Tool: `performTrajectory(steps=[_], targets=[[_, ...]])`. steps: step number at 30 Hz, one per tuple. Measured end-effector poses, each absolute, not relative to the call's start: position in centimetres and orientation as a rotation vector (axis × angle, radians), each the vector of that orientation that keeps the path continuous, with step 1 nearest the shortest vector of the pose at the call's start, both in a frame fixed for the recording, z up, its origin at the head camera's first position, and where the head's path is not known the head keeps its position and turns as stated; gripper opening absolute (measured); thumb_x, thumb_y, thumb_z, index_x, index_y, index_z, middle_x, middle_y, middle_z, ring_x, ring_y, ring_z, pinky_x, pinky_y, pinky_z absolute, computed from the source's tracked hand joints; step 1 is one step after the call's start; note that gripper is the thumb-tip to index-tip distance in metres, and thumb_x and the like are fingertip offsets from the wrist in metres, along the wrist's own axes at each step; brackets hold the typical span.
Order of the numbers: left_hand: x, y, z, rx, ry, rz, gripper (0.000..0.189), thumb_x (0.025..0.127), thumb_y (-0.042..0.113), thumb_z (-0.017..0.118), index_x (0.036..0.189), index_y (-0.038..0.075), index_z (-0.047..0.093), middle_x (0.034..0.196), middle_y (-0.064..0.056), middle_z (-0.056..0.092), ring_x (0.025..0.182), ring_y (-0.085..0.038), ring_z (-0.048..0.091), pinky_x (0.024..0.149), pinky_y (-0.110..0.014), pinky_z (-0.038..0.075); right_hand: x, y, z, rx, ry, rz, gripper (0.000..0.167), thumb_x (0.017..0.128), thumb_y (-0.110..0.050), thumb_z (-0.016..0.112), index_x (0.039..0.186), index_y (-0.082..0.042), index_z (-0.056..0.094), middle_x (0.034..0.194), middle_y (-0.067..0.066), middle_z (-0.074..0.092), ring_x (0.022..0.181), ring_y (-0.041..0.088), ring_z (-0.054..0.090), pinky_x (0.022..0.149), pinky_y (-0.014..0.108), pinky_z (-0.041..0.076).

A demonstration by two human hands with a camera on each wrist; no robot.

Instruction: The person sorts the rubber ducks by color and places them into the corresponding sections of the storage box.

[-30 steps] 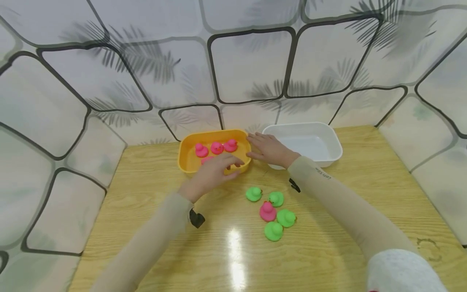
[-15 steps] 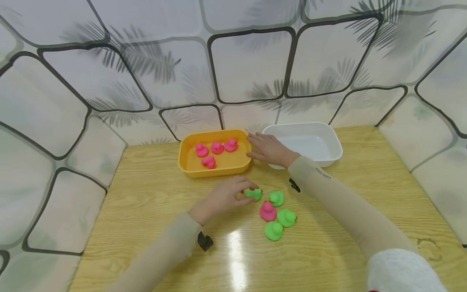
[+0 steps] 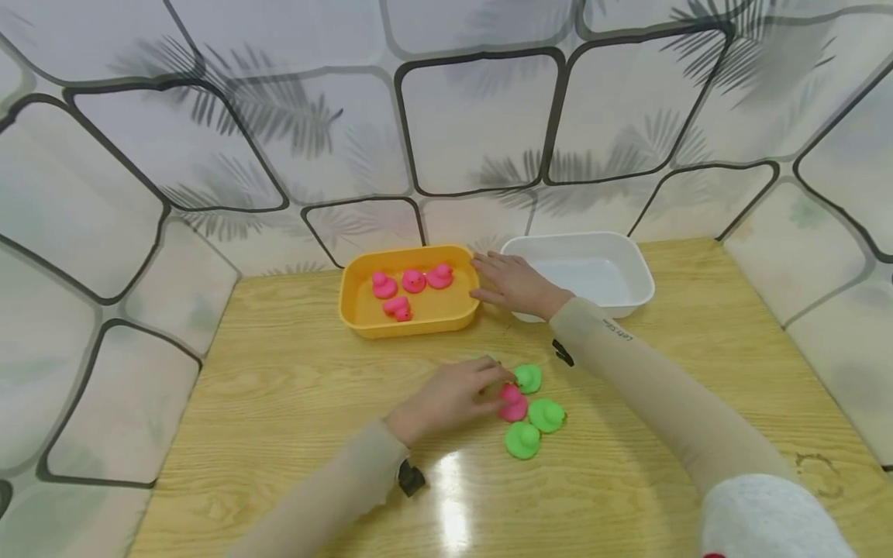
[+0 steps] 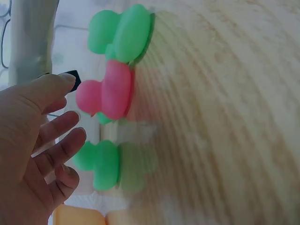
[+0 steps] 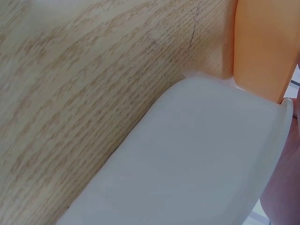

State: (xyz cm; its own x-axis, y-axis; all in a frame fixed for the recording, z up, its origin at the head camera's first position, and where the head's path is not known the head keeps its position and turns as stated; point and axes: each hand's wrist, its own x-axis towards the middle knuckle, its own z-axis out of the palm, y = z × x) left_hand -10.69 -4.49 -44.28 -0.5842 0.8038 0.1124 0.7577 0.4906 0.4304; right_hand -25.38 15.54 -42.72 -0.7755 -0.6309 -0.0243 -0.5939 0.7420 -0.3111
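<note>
My left hand [image 3: 449, 395] hovers beside a loose pink rubber duck [image 3: 515, 404], its fingers loosely bent. In the left wrist view, a gap separates the fingertips from that pink duck [image 4: 117, 89], with nothing held. Green rubber ducks surround it: one behind [image 3: 529, 378], one to its right [image 3: 547, 416] and one in front [image 3: 522, 441]. Another green duck [image 4: 106, 164], mostly covered by the left hand in the head view, shows in the left wrist view. My right hand [image 3: 522, 287] lies fingers extended over the white tub's [image 3: 600, 279] near left rim, fingertips at the orange tub's [image 3: 446, 308] right edge.
Several pink ducks [image 3: 413, 280] lie in the orange tub, one tipped over. The white tub stands to its right, with no ducks visible inside. A patterned backdrop [image 3: 481, 124] rises behind both tubs and along the sides of the wooden table [image 3: 279, 403].
My left hand has moved from over the orange tub toward the front right, past the nearest green duck to the loose pink one. The right hand stays in place.
</note>
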Motion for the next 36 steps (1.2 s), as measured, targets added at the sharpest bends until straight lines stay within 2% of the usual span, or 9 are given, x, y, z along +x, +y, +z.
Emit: performTrajectory(steps=[11,24,36], targets=[[-10.4,-3.6,-45.3,1.371,2.684,0.617,0.028,0.099,0.032,0.074,0.123,0.019,0.073,0.114,0.004,0.068,0.091,-0.011,0.068,0.075,-0.025,0.057,-25.6,15.6,-43.0,-0.97,2.801,-0.444,0.072,0.108,-0.047,0.051,0.161,-0.002,0.034,0.167,0.016,0.033,0.156,0.04,0.025,0.124,0.059,0.019],[-10.2,-3.6,-45.6,1.373,2.688,0.588,0.027,0.1,0.029,0.073,0.124,0.018,0.073,0.119,0.002,0.067,0.094,-0.009,0.067,0.076,-0.023,0.057,-25.5,15.5,-42.8,-0.974,2.809,-0.427,0.071,0.108,-0.046,0.052,0.16,-0.001,0.035,0.166,0.017,0.035,0.155,0.041,0.026,0.124,0.059,0.02],[-9.8,-3.7,-46.0,1.363,2.813,0.528,0.03,0.097,0.035,0.076,0.123,0.021,0.072,0.112,0.003,0.067,0.083,-0.009,0.063,0.063,-0.024,0.053,-25.6,15.4,-43.0,-0.976,2.813,-0.411,0.07,0.108,-0.046,0.052,0.16,-0.001,0.036,0.166,0.017,0.035,0.155,0.041,0.026,0.124,0.059,0.02]])
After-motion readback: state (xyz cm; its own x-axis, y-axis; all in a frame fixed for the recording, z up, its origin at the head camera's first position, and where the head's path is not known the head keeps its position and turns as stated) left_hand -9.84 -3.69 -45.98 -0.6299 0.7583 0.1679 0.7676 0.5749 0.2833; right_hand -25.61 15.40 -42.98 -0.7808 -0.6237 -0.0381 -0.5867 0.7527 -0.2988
